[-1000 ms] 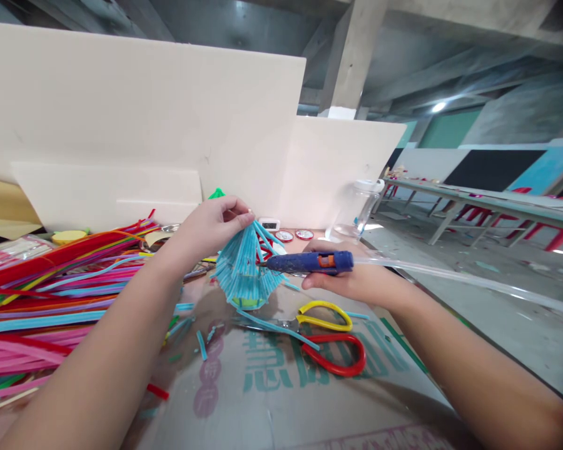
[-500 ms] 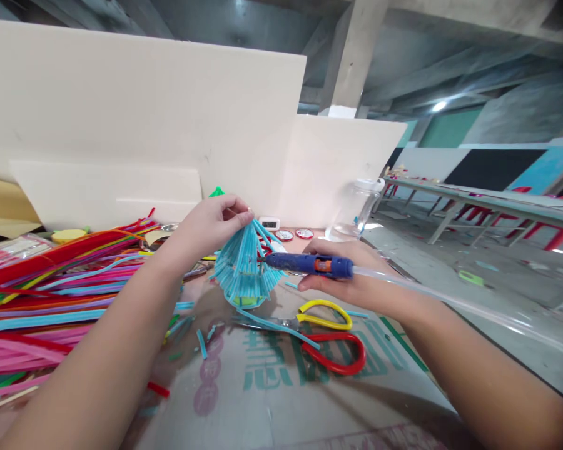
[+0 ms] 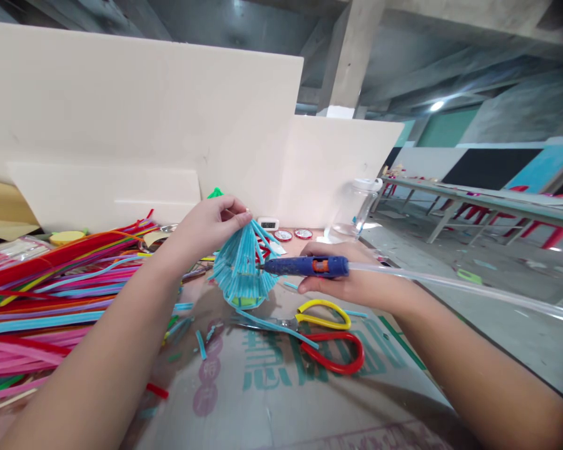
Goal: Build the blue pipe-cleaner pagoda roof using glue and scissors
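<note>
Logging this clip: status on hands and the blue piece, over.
Left hand pinching top of blue stick cone. Right hand gripping glue gun, nozzle at cone's side. Scissors lying just below, not in the way.

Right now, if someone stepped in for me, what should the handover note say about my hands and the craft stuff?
Left hand: pinching the top of the blue cone, holding it up over the cardboard.
Right hand: gripping the glue gun, nozzle at the cone's right side.
Scissors lie just in front of the cone; pipe cleaners are piled to the left.
Done: the cone is mostly covered in blue strips.
Left: gluing at the nozzle spot; cut bits lie loose on the cardboard.
</note>
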The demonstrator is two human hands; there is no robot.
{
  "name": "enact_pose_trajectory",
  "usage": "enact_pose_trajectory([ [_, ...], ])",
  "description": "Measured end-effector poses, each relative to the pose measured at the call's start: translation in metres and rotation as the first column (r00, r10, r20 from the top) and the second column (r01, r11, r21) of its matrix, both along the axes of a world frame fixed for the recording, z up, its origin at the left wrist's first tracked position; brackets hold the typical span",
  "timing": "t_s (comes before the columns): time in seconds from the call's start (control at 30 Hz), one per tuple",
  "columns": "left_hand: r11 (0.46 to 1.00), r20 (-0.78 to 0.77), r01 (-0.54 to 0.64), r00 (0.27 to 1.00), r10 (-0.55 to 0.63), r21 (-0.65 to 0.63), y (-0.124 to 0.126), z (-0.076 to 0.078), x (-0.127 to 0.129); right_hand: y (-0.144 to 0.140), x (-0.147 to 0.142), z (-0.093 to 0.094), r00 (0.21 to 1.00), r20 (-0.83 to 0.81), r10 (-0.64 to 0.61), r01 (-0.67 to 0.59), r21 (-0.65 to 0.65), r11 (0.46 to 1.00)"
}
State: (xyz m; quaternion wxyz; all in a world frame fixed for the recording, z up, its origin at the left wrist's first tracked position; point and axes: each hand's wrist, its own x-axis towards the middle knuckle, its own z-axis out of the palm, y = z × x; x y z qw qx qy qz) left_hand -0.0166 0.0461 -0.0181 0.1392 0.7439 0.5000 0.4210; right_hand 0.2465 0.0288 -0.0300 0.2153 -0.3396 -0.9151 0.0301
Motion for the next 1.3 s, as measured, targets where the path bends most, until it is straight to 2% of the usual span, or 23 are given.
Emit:
enact_pose_trajectory([
  [0.43, 1.000, -0.009, 0.012, 1.000, -0.012, 0.022, 0.000, 0.000, -0.001, -0.001, -0.001, -0.001, 0.999, -0.043, -0.025, 0.025, 0.015, 1.000],
  [0.73, 1.000, -0.006, 0.014, 1.000, -0.014, 0.025, 0.003, -0.002, -0.002, -0.011, -0.003, 0.002, 0.999, 0.013, -0.050, 0.049, 0.049, 0.998],
  [1.0, 1.000, 0.017, 0.013, 1.000, -0.014, 0.022, 0.003, -0.002, -0.003, -0.013, -0.003, 0.005, 0.992, -0.091, -0.086, 0.090, 0.041, 0.995],
  [1.1, 1.000, 0.037, 0.012, 0.999, -0.012, 0.009, 0.006, -0.003, -0.004, -0.002, 0.005, 0.005, 0.953, -0.274, -0.126, 0.108, -0.082, 0.991],
  [1.2, 1.000, 0.054, 0.019, 0.998, -0.019, -0.005, 0.008, -0.004, -0.004, 0.028, 0.017, -0.005, 0.887, -0.437, -0.148, 0.050, -0.228, 0.972],
  [1.27, 1.000, 0.044, 0.025, 0.999, -0.025, -0.003, 0.008, -0.004, -0.005, 0.055, 0.025, -0.018, 0.863, -0.436, -0.254, 0.141, -0.276, 0.951],
  [1.3, 1.000, 0.034, 0.029, 0.999, -0.029, 0.000, 0.008, -0.004, -0.005, 0.070, 0.028, -0.026, 0.839, -0.403, -0.364, 0.239, -0.328, 0.914],
])
